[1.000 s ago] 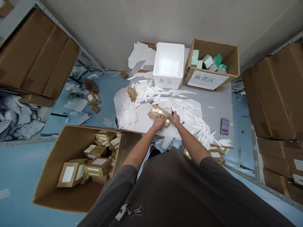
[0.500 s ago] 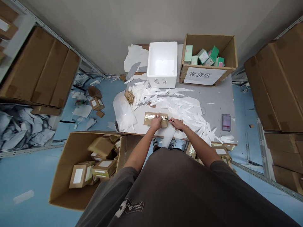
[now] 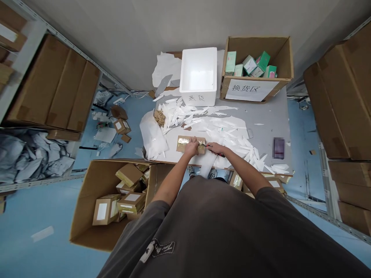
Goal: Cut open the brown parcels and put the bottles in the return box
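Observation:
A small taped cardboard box (image 3: 182, 143) lies at the front edge of the table, with clear shiny tape over its top. My left hand (image 3: 191, 147) grips it from the near side, fingers closed over its top. In my right hand (image 3: 216, 148), closed around the handle, is a red and black utility knife (image 3: 221, 155). Its tip meets the right part of the box top, on or beside the tape. A strip of white wrapping (image 3: 206, 166) hangs over the table edge just below the knife.
White paper scraps (image 3: 228, 135) cover much of the table (image 3: 262, 116). At the back stand a white foam bin (image 3: 198, 98) and a carton (image 3: 282, 85) holding green-and-white boxes. A large carton (image 3: 79, 216) of small parcels is at lower left. Loaded shelves flank both sides.
My right hand has shifted slightly and the knife tip now reaches further left over the box. My left hand stays on the box. The whole view has moved a little.

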The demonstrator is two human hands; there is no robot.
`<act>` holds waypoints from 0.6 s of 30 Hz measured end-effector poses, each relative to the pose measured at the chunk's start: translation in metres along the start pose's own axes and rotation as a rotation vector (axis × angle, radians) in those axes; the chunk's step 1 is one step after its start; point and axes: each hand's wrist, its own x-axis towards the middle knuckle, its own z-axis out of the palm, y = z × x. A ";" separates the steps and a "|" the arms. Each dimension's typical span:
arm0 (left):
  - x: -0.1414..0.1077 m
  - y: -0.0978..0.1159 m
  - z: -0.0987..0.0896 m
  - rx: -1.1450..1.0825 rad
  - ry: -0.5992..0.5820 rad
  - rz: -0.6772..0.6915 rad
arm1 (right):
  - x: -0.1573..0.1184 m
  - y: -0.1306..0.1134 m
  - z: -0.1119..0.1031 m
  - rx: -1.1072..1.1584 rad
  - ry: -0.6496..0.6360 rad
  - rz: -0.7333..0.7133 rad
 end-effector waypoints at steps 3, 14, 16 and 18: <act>-0.001 -0.003 0.002 -0.016 -0.009 0.003 | 0.001 0.005 0.003 0.028 -0.053 -0.046; -0.001 -0.010 0.004 -0.032 0.045 0.042 | -0.008 0.031 0.031 0.248 -0.138 -0.037; -0.002 -0.016 0.003 -0.071 0.058 0.067 | -0.017 0.043 0.034 0.275 -0.115 -0.049; -0.001 -0.024 0.002 -0.102 0.091 0.077 | -0.027 0.054 0.035 0.298 -0.058 -0.054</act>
